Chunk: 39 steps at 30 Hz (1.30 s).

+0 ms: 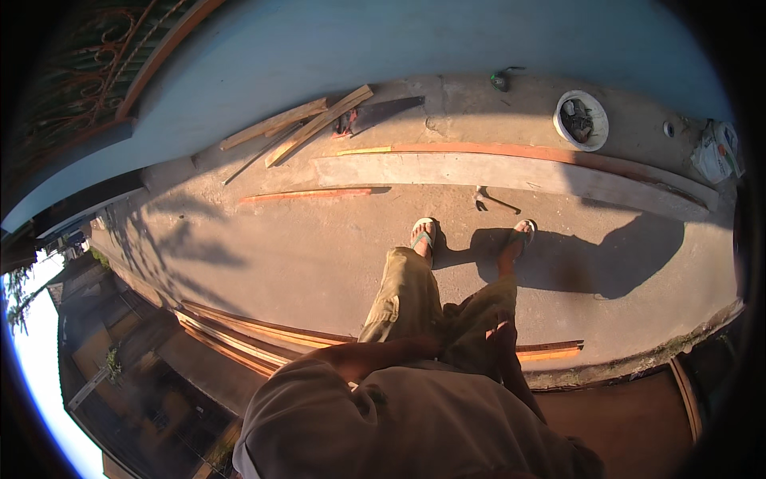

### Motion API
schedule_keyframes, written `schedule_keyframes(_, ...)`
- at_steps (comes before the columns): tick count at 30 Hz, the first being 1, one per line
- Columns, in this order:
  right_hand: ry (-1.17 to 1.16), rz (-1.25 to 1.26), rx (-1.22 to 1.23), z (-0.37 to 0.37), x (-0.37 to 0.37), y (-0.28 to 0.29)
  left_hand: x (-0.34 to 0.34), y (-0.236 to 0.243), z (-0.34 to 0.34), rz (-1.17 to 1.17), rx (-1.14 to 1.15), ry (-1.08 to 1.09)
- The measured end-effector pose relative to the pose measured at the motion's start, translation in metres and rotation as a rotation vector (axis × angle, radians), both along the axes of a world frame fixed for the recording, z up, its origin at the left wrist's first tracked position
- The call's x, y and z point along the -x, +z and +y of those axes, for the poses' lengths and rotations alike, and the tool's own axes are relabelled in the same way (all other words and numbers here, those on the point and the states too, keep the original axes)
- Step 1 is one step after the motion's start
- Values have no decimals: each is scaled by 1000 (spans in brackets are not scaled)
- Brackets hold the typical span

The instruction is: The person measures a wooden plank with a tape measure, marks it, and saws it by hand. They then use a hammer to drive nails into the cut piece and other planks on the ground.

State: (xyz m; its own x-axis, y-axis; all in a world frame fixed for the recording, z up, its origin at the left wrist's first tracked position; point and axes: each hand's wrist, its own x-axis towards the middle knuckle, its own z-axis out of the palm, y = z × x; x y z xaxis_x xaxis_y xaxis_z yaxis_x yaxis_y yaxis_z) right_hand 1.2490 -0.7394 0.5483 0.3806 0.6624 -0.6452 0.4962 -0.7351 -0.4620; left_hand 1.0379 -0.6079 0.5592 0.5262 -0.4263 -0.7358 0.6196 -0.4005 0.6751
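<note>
Concrete floor [311, 255], hands [502, 335] at olive trousers [401, 295], hammer [501, 203] well ahead.

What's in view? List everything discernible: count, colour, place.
Painted wall: one, blue, far
Metal grille: one, brown, upper left
Timber pieces: two, tan, near wall
Handsaw: one, red-handled, near timber
Flat wooden board: one, pale, centre
Long wooden strip: one, reddish, behind board
Short wooden strip: one, reddish, left of centre
Claw hammer: one, dark-handled, before feet
Round bucket: one, white, upper right
Plastic bag: one, white, far right
Timber strips: several, orange-brown, lower left
Strapped sandals: two, pale, on feet
Cloth trousers: one pair, khaki, lower centre
Left hand: one, shadowed, at lap
Right hand: one, shadowed, by right thigh
</note>
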Motion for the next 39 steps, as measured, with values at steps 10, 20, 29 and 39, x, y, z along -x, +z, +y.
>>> schedule_keyframes(10,334,428,133,101,67,114,39,102,59,33,267,287)
schedule_keyframes(20,50,667,-156,183,-28,-29,20,-82,155,-35,264,918)
schedule_keyframes(29,35,-256,-354,414,-247,-393,-90,-413,376,113,-935,273)
schedule_keyframes(39,-340,-469,-427,582,-308,-558,-76,-478,375,-349,-1047,420)
